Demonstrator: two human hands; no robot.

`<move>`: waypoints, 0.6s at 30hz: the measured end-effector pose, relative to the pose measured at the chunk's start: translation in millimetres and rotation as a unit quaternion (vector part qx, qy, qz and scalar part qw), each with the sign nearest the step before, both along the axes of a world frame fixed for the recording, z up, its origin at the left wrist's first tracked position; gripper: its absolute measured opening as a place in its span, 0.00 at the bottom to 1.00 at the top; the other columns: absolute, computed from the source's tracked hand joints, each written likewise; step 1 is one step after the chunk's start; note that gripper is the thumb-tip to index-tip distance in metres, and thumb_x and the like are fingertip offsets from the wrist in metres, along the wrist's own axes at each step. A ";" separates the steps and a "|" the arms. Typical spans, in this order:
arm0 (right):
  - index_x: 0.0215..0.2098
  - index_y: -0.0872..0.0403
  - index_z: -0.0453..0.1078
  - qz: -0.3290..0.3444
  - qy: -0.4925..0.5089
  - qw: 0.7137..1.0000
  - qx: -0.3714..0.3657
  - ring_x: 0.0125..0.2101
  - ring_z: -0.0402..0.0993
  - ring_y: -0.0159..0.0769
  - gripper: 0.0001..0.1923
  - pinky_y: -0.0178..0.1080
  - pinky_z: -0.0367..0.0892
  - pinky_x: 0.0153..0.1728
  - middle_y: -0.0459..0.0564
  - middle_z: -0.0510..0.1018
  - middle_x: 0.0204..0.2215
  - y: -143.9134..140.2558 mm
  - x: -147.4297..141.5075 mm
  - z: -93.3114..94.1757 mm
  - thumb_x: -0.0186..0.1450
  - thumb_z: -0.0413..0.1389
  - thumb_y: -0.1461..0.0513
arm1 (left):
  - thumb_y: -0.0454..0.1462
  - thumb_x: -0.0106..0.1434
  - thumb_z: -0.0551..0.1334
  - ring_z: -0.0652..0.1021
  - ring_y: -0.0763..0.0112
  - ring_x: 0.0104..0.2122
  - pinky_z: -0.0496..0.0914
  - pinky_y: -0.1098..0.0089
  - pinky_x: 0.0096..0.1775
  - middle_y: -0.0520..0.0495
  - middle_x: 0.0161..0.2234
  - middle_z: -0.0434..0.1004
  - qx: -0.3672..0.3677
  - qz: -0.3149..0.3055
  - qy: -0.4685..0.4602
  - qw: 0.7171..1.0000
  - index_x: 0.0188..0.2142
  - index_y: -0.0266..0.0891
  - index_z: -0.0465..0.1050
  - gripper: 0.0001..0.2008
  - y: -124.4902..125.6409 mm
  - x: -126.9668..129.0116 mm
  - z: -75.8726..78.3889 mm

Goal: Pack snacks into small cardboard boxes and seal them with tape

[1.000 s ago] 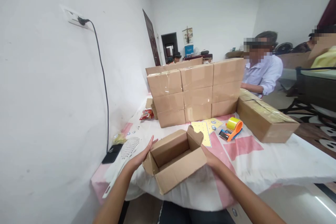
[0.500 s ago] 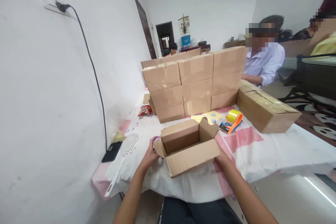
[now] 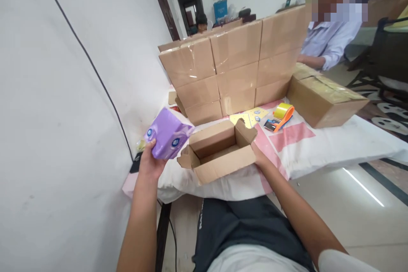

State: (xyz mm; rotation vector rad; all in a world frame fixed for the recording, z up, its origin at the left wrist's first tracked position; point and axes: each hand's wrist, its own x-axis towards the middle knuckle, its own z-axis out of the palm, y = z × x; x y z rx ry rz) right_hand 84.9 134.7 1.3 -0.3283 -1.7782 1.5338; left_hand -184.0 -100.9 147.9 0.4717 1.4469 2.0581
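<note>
A purple pack now sits in the left hand, raised just left of the open carton.

The purple pack, a soft plastic-wrapped bundle with small round blue marks, is new to the scene: half a second ago the left hand was pressed to the carton's left flap, and now it is closed around the pack's lower end, holding it tilted in the air beside that flap. The open carton stands on the tabletop near the front edge, flaps up and nothing visible inside, so the pack looks about ready to go in. The right hand rests against the carton's right side, steadying it; how far its fingers are spread is hidden. Behind stand a wall of taped boxes and a tape dispenser. A seated person is beyond them.
</note>
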 end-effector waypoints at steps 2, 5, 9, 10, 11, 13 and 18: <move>0.63 0.51 0.66 0.007 -0.002 1.000 0.011 0.64 0.65 0.57 0.51 0.55 0.61 0.65 0.59 0.75 0.59 -1.9 -1.1 4.3 0.47 0.71 0.41 | 0.45 0.56 0.66 0.80 0.62 0.42 0.77 0.66 0.41 0.47 0.46 0.80 -0.058 -0.048 0.037 0.996 0.54 0.42 0.69 0.27 7.5 22.5 14.1; 0.66 0.51 0.63 0.015 0.001 0.999 0.030 0.65 0.62 0.59 0.54 0.57 0.60 0.66 0.59 0.72 0.61 -5.5 -1.8 11.2 0.47 0.70 0.39 | 0.45 0.57 0.65 0.79 0.63 0.41 0.75 0.69 0.38 0.47 0.48 0.78 -0.129 -0.116 0.110 0.979 0.57 0.41 0.67 0.29 23.0 45.8 25.2; 0.68 0.47 0.61 0.010 0.010 0.999 0.041 0.66 0.61 0.58 0.54 0.54 0.61 0.65 0.56 0.72 0.62 -9.9 -1.0 15.7 0.49 0.69 0.40 | 0.44 0.56 0.67 0.78 0.68 0.37 0.70 0.74 0.33 0.48 0.45 0.77 -0.171 -0.163 0.195 0.952 0.57 0.43 0.66 0.30 34.7 53.7 39.6; 0.69 0.46 0.60 0.006 0.011 0.999 0.042 0.67 0.60 0.57 0.53 0.53 0.61 0.66 0.55 0.72 0.62 -10.2 -0.9 15.6 0.50 0.69 0.41 | 0.44 0.57 0.66 0.77 0.67 0.38 0.70 0.74 0.33 0.49 0.45 0.76 -0.176 -0.163 0.208 0.948 0.57 0.43 0.66 0.29 35.9 55.1 44.0; 0.69 0.45 0.60 0.002 0.013 0.999 0.042 0.67 0.60 0.57 0.53 0.53 0.61 0.66 0.54 0.72 0.62 -10.2 -0.9 15.0 0.50 0.70 0.42 | 0.44 0.57 0.66 0.77 0.66 0.38 0.70 0.74 0.34 0.49 0.45 0.76 -0.182 -0.161 0.217 0.945 0.57 0.43 0.66 0.28 37.2 57.7 48.2; 0.69 0.45 0.59 0.005 0.015 0.999 0.045 0.67 0.60 0.57 0.53 0.53 0.61 0.66 0.53 0.71 0.63 -8.9 -1.4 13.1 0.50 0.70 0.44 | 0.45 0.57 0.65 0.77 0.63 0.42 0.71 0.71 0.38 0.49 0.46 0.76 -0.190 -0.155 0.237 0.940 0.55 0.42 0.66 0.28 41.2 66.4 54.3; 0.70 0.44 0.59 0.003 0.026 0.998 0.054 0.69 0.56 0.56 0.53 0.51 0.57 0.68 0.50 0.66 0.67 -4.5 -4.2 9.0 0.50 0.71 0.47 | 0.42 0.55 0.66 0.77 0.59 0.46 0.72 0.65 0.44 0.46 0.47 0.76 -0.223 -0.209 0.253 0.918 0.52 0.40 0.66 0.26 62.0 91.0 44.9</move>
